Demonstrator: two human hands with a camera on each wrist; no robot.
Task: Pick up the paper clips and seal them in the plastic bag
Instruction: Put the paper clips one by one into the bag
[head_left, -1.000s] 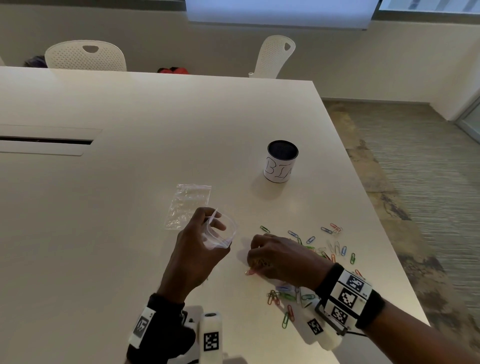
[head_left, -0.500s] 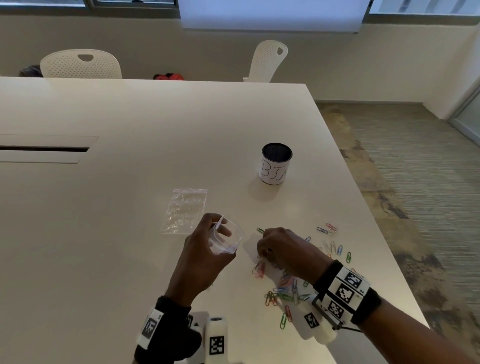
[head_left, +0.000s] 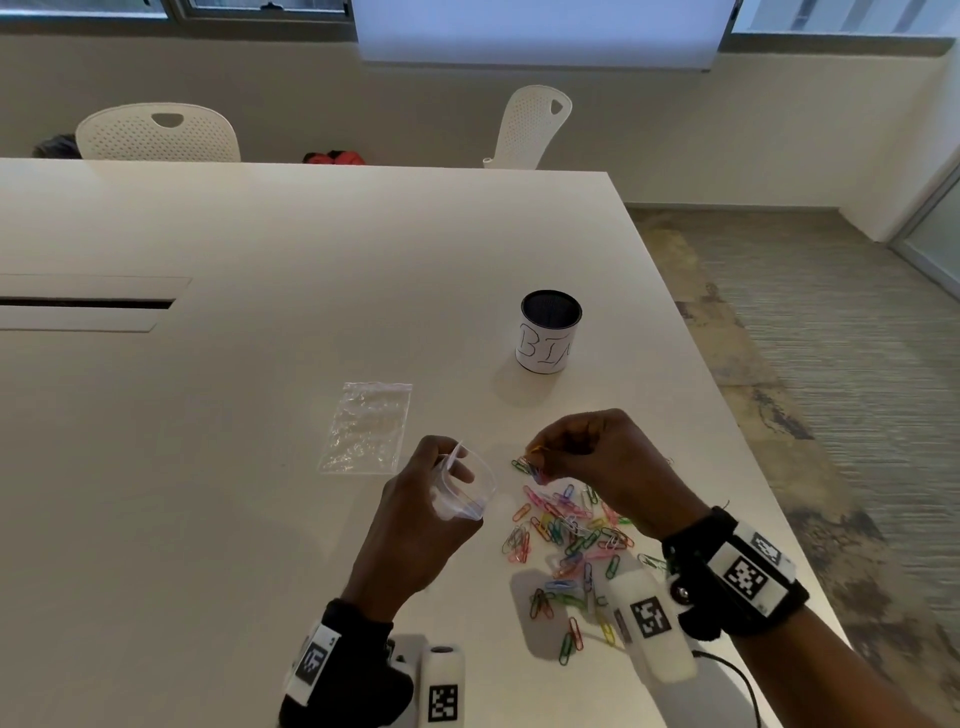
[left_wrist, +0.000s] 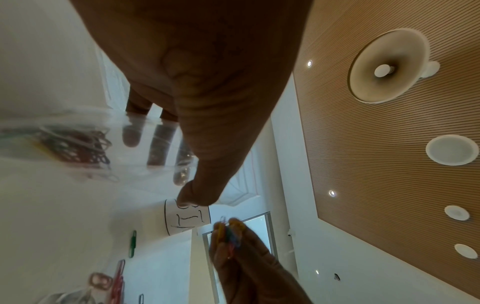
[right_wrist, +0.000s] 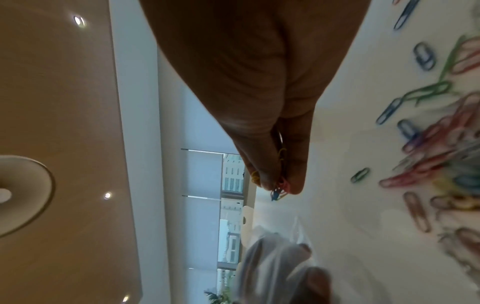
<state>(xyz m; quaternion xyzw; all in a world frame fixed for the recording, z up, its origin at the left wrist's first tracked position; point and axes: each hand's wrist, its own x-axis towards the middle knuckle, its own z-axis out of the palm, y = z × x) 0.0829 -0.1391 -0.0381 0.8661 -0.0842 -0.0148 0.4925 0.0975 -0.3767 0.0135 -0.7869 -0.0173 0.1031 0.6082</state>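
Now the white table (head_left: 260, 467) carries loose paper clips (head_left: 566, 525) near right; left hand (head_left: 415, 525) grips an open plastic bag (head_left: 465, 493), seemingly holding some clips; right hand (head_left: 608, 462) pinches several clips (left_wrist: 228, 234) just right of its mouth.

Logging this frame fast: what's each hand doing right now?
Left hand: holds the open plastic bag, with some clips already inside.
Right hand: pinches a small bunch of paper clips above the table.
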